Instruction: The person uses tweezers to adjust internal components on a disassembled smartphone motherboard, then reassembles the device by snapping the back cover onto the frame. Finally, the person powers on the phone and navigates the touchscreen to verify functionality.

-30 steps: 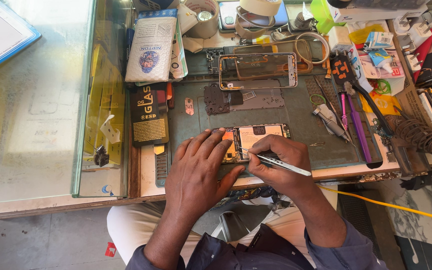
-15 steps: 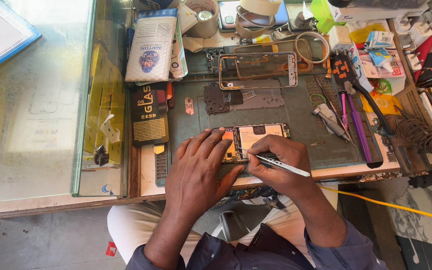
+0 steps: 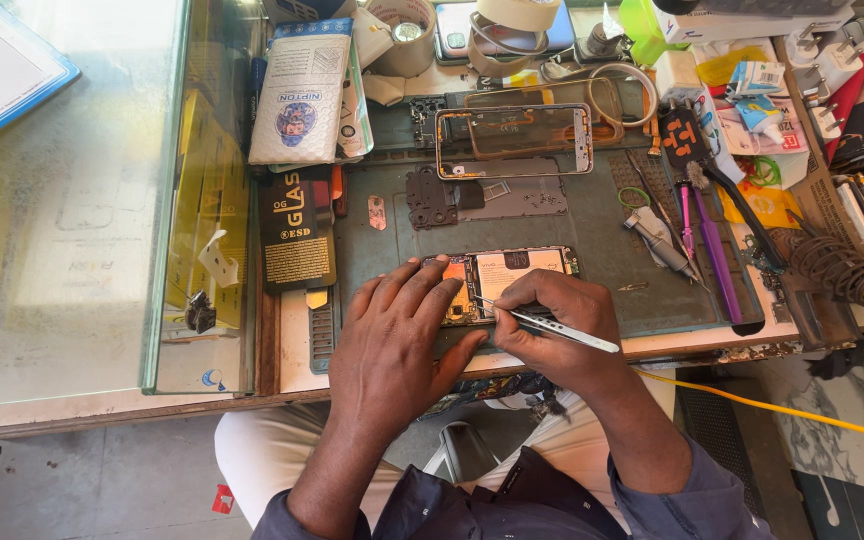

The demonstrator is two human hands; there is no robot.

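Note:
An opened phone (image 3: 512,275), its board and battery exposed, lies on a dark green work mat (image 3: 592,220). My left hand (image 3: 392,340) lies flat over the phone's left end, fingers spread on it. My right hand (image 3: 552,325) grips metal tweezers (image 3: 547,325), whose tips touch the phone's inside near its middle. The phone's lower edge is hidden under both hands.
A phone frame (image 3: 514,140) and a dark inner cover plate (image 3: 482,195) lie further back on the mat. Hand tools (image 3: 687,225) lie to the right, tape rolls (image 3: 402,30) at the back. A glass counter (image 3: 62,210) stands at left. A yellow cable (image 3: 782,410) runs lower right.

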